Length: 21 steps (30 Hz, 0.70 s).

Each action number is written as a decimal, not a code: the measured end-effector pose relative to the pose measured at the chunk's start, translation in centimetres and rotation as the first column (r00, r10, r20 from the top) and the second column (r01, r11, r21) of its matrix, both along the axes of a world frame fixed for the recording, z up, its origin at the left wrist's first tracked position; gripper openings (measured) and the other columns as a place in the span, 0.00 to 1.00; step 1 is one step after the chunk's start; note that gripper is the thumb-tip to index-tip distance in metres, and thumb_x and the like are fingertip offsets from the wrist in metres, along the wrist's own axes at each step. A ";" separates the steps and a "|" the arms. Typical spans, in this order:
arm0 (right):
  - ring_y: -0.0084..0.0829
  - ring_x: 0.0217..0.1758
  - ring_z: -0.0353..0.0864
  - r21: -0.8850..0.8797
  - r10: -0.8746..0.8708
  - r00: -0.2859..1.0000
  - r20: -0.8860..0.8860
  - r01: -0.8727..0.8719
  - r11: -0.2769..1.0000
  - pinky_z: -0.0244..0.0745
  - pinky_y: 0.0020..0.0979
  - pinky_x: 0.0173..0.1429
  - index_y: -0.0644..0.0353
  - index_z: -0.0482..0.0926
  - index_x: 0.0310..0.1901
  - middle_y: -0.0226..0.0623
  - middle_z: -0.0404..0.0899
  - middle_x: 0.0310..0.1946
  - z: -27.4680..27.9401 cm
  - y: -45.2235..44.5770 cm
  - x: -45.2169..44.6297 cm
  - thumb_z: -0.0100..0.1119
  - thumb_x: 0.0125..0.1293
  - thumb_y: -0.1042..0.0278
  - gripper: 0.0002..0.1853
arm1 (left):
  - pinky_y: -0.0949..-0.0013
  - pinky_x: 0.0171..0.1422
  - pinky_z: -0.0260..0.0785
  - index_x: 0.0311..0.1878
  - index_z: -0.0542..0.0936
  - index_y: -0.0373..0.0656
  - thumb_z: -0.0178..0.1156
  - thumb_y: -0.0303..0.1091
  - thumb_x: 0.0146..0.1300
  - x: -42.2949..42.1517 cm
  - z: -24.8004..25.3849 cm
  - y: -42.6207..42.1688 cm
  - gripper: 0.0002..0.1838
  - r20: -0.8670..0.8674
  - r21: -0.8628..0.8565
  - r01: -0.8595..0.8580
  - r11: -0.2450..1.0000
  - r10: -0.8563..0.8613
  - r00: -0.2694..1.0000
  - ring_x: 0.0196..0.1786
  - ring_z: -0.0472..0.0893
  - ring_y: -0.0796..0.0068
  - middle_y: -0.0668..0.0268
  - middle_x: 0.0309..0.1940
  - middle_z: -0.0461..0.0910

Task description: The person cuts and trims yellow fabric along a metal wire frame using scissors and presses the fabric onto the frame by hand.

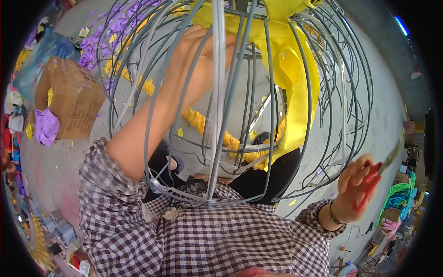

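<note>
A large rounded frame of grey metal rods point(223, 111) stands before me, with yellow sheet material point(300, 101) hanging on its inner part. My left hand point(196, 55) reaches among the rods at the upper middle, its fingers bent near the yellow material's upper edge; rods partly cover them, and what they hold is hidden. Off to the right of the frame, my right hand point(357, 187) is closed around red-handled scissors point(373, 177), whose blades are blurred and point up and right.
A cardboard box point(69, 101) with a purple piece on it stands at the left. Purple scraps point(104, 39) lie at the upper left. A twisted yellow strip point(196, 121) runs across the grey floor under the frame. Assorted items line the right edge.
</note>
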State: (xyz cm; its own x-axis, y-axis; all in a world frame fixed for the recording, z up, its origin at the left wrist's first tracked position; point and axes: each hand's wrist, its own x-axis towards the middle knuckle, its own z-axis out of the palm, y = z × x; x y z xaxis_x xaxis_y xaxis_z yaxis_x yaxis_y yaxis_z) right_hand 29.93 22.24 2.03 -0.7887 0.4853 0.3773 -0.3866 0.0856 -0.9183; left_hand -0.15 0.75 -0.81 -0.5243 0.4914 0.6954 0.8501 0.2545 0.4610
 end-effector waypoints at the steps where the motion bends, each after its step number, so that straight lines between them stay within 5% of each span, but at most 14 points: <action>1: 0.23 0.27 0.68 0.138 -0.135 0.990 0.037 0.129 0.982 0.63 0.20 0.29 0.57 0.71 0.33 0.40 0.69 0.40 0.5 -0.7 -0.6 0.67 0.55 0.56 0.17 | 0.73 0.34 0.65 0.34 0.83 0.40 0.69 0.30 0.59 0.2 -0.3 -0.1 0.05 0.073 0.001 -0.020 1.000 0.020 0.997 0.28 0.71 0.75 0.69 0.26 0.76; 3: 0.23 0.30 0.67 0.411 -0.406 0.912 0.051 0.352 0.841 0.61 0.23 0.31 0.58 0.71 0.32 0.40 0.71 0.41 2.0 -1.5 -1.8 0.69 0.49 0.57 0.19 | 0.77 0.33 0.62 0.38 0.85 0.41 0.69 0.31 0.61 0.6 -0.6 -0.2 0.05 0.219 0.001 -0.056 0.998 0.055 0.974 0.27 0.70 0.80 0.71 0.26 0.77; 5: 0.26 0.35 0.65 0.717 -0.379 0.911 0.163 0.155 0.680 0.59 0.26 0.33 0.61 0.73 0.37 0.40 0.71 0.43 5.2 -1.0 -3.1 0.69 0.45 0.65 0.19 | 0.77 0.33 0.62 0.38 0.85 0.41 0.69 0.31 0.62 0.6 -0.7 0.1 0.05 0.249 0.040 -0.043 0.998 0.032 0.968 0.28 0.70 0.81 0.72 0.26 0.76; 6: 0.26 0.35 0.65 0.721 -0.385 0.908 0.166 0.155 0.676 0.59 0.26 0.33 0.61 0.73 0.37 0.40 0.71 0.43 6.7 -1.1 -4.1 0.69 0.45 0.65 0.19 | 0.78 0.33 0.62 0.38 0.85 0.41 0.69 0.31 0.62 0.6 -0.8 0.3 0.05 0.278 0.076 -0.035 0.997 0.012 0.960 0.28 0.70 0.82 0.72 0.26 0.76; 8: 0.28 0.35 0.67 0.967 -0.414 0.910 0.028 0.081 0.243 0.62 0.28 0.33 0.64 0.74 0.41 0.39 0.72 0.44 8.9 -1.5 -6.4 0.70 0.47 0.72 0.19 | 0.78 0.33 0.62 0.38 0.84 0.41 0.69 0.32 0.63 0.5 -0.9 0.6 0.06 0.327 0.152 -0.022 0.988 -0.029 0.945 0.28 0.70 0.83 0.73 0.25 0.75; 10: 0.33 0.43 0.73 0.982 -0.276 0.955 0.109 -0.059 0.182 0.69 0.28 0.46 0.66 0.74 0.57 0.42 0.71 0.59 10.2 -0.2 -7.3 0.71 0.53 0.76 0.28 | 0.78 0.33 0.62 0.38 0.84 0.41 0.68 0.32 0.63 0.4 -1.1 0.9 0.06 0.376 0.204 -0.015 0.979 -0.064 0.925 0.28 0.70 0.83 0.73 0.25 0.75; 14: 0.34 0.46 0.76 0.974 -0.163 0.960 0.226 -0.220 0.052 0.74 0.28 0.47 0.66 0.74 0.59 0.41 0.73 0.61 12.6 -1.6 -11.6 0.72 0.53 0.78 0.30 | 0.79 0.34 0.62 0.40 0.83 0.40 0.67 0.32 0.65 0.4 -1.5 0.8 0.06 0.504 0.328 -0.010 0.945 -0.166 0.847 0.29 0.69 0.85 0.74 0.25 0.74; 18: 0.38 0.49 0.78 0.931 -0.184 0.953 0.239 -0.279 -0.236 0.79 0.30 0.49 0.65 0.74 0.61 0.41 0.76 0.60 13.3 -2.8 -14.6 0.71 0.54 0.80 0.30 | 0.78 0.35 0.62 0.42 0.83 0.40 0.68 0.34 0.65 0.6 -1.5 0.4 0.08 0.546 0.274 -0.023 0.961 -0.136 0.826 0.29 0.68 0.86 0.76 0.26 0.73; 21: 0.40 0.52 0.75 0.863 -0.299 0.845 0.444 -0.493 -0.110 0.74 0.35 0.56 0.61 0.78 0.55 0.43 0.74 0.57 15.0 -5.4 -16.7 0.66 0.61 0.70 0.19 | 0.78 0.35 0.61 0.43 0.82 0.40 0.69 0.35 0.64 0.7 -1.4 0.3 0.10 0.529 0.204 -0.042 0.978 -0.074 0.845 0.29 0.67 0.85 0.76 0.26 0.72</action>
State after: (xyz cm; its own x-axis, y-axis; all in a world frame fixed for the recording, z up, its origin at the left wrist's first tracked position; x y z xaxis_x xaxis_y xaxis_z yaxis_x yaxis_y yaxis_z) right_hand 13.19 16.88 17.02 -0.9843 -0.1749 -0.0217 -0.1763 0.9766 0.1233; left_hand 0.59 1.08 -2.23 -0.8344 0.3838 0.3956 0.4621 0.0959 0.8816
